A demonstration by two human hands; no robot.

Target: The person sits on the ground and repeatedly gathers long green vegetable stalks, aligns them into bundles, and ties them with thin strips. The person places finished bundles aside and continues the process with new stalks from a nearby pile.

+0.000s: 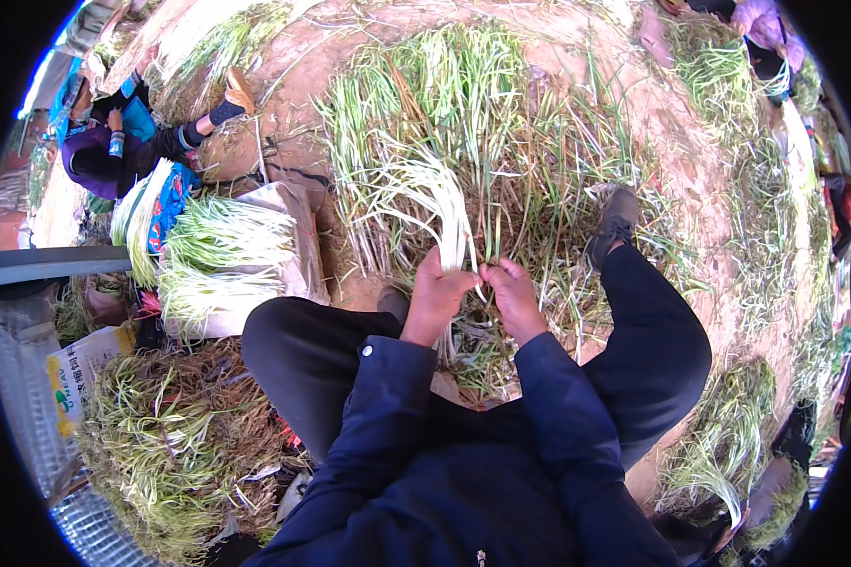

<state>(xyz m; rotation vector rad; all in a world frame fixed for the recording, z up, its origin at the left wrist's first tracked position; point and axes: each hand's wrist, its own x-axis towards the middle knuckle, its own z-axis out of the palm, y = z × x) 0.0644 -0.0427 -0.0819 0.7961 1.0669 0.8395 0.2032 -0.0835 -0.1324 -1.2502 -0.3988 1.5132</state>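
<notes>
My left hand point(434, 298) is closed around a bunch of pale, blanched chive-like stalks point(451, 223). The leafy ends fan out away from me, and the lower ends hang beneath the fist. Close beside it, my right hand point(513, 296) pinches thin plant matter between thumb and fingers, level with a single white stalk point(479, 289) at the bunch's edge. Exactly what sits in that pinch is too small to tell. Beyond both hands spreads a large heap of uncleaned green stalks point(461, 92), with dry brown stems nearer me.
Sorted pale stalks point(227, 230) lie on a covered block point(305, 212) to my left. Trimmings point(184, 439) are piled at lower left, near a printed sack point(78, 375). A seated person point(113, 142) is at upper left; another point(766, 28) is at upper right. My shoe point(615, 220) rests among the stalks.
</notes>
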